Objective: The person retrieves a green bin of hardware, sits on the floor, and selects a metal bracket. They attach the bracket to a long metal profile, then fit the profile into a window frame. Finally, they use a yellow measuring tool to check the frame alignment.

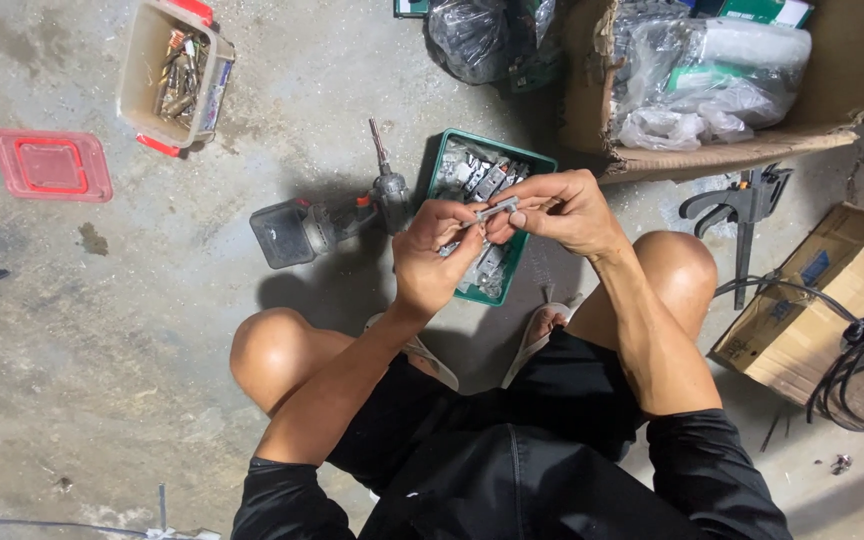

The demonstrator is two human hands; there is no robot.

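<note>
**Floor workstation: holdings, largest to smallest**

- Open cardboard box (832, 95), top right, holding plastic-wrapped bundles; set within reach of the squatting person.
- Cordless drill (327, 215), lying on its side on the concrete, just left of the green tray.
- Green tray (542, 165) of small metal parts, directly in front of the knees, under the hands, likely so pieces can be picked up easily.
- Beige tub (142, 70) with hardware, upper left; its red lid (52, 165) lies apart.
- Left hand (432, 265), fingers closed, and right hand (562, 210), pinching, share one small metal bracket (497, 210) held above the tray.
</note>
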